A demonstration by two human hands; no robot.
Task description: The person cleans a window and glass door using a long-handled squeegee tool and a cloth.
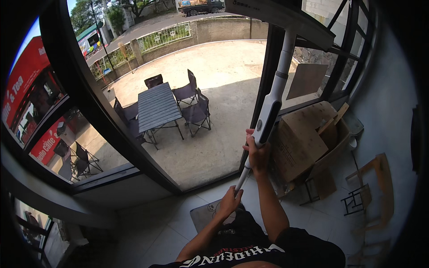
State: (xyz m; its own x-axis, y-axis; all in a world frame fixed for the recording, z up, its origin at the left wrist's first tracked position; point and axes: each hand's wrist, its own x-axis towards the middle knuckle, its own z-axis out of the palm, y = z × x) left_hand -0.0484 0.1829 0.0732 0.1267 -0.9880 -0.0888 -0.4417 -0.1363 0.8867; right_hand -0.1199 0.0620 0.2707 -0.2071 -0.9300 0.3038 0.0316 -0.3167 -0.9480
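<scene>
A long white-and-grey cordless cleaning tool (268, 114) with a broad flat head (285, 20) is held up slantwise, its head raised near the top of the doorway frame. My right hand (258, 152) is closed around the lower end of its body, just below a round button. Lower down, my left hand (230, 201) grips the thin pole of the same tool. Whether the head touches the glass or frame I cannot tell. Behind the tool stands the dark door frame (268, 67), with an open doorway onto a paved yard to its left.
Cardboard boxes (295, 144) lean at the right beside the window. A wooden chair frame (385, 191) stands by the right wall. A doormat (201, 217) lies at the threshold. Outside are a slatted folding table (159, 107) and several camping chairs (197, 112).
</scene>
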